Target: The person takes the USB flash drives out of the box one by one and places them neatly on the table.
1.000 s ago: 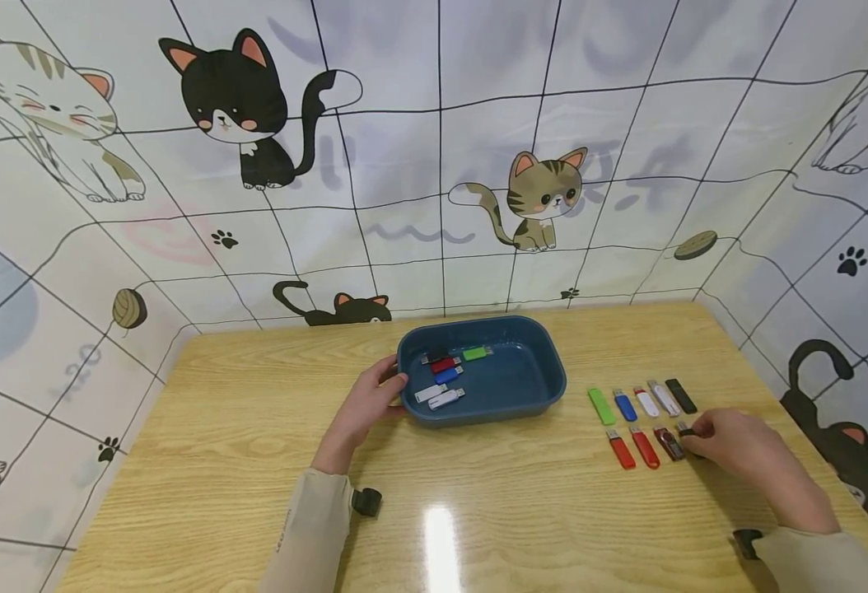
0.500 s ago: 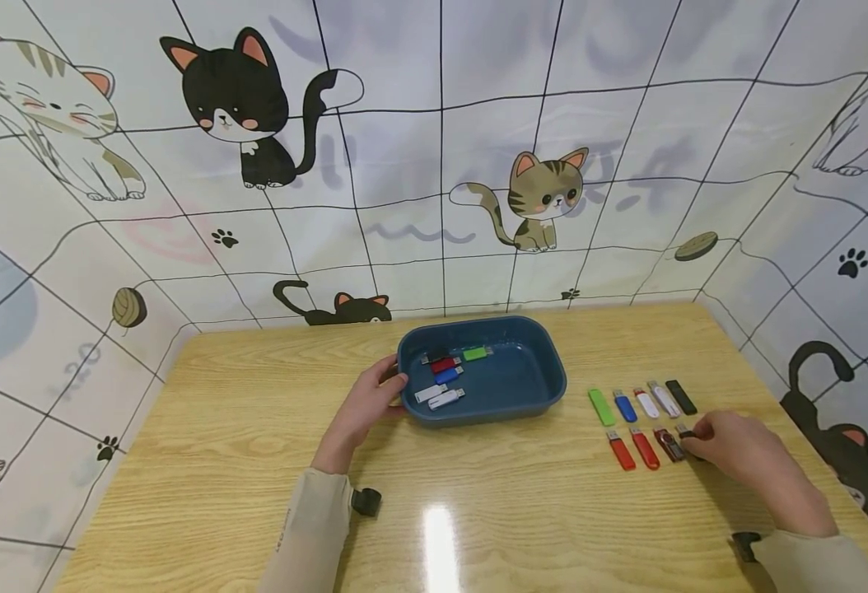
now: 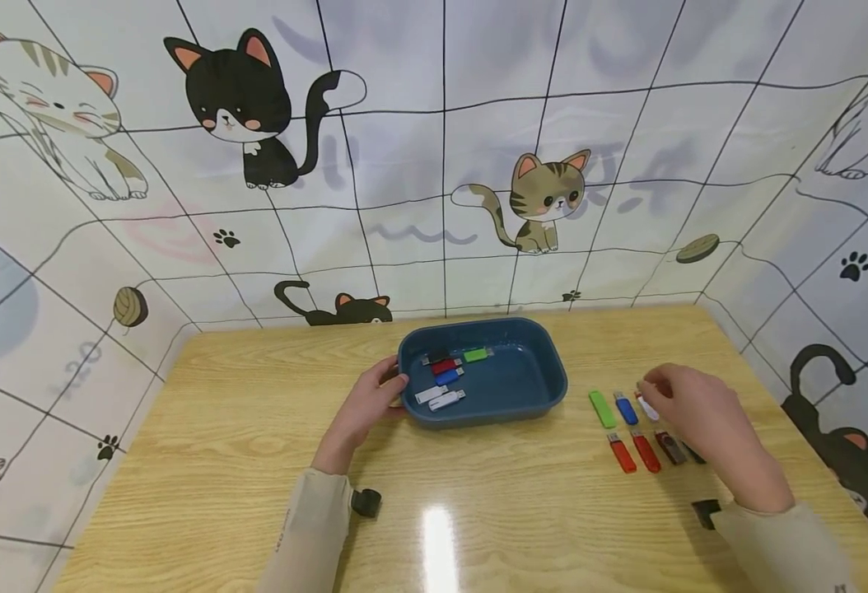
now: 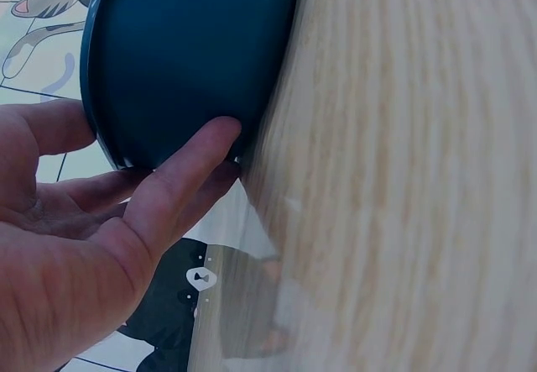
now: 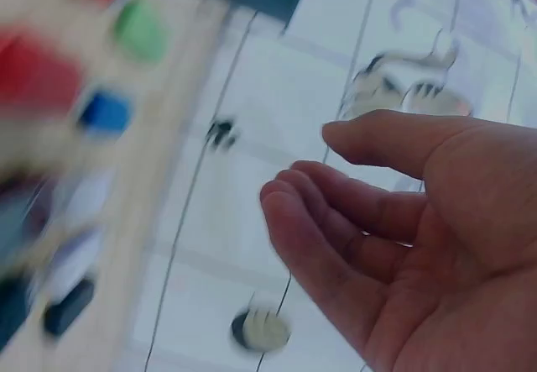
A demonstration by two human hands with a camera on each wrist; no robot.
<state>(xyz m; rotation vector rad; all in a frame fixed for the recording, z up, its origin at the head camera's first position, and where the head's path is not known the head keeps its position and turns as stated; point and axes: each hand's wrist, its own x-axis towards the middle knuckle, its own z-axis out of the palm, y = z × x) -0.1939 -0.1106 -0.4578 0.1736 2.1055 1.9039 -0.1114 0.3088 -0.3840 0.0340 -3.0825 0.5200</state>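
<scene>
A dark blue plastic basin [image 3: 497, 416] sits toward the back of the table. My left hand [image 3: 369, 398] grips its left end, thumb at the rim and fingers against the outer wall. In it lie a black USB stick [image 3: 437, 356], a red, a blue, a green and two white ones. My right hand [image 3: 693, 408] hovers over two rows of USB sticks at the right, fingers loosely bent, thumb apart and nothing between them. Near it are a white stick [image 3: 650, 409], a blue stick [image 3: 626, 408] and a partly hidden black stick [image 3: 693, 454].
A green stick [image 3: 601, 409], two red sticks [image 3: 646, 452] and a dark red stick [image 3: 671, 448] lie on the wooden table [image 3: 538, 502]. Cat-patterned wall sheets [image 3: 404, 165] border the table at the back and sides.
My right hand has let go of the black stick at the end of the front row and risen back and to the left. My left hand and the basin stay where they were.
</scene>
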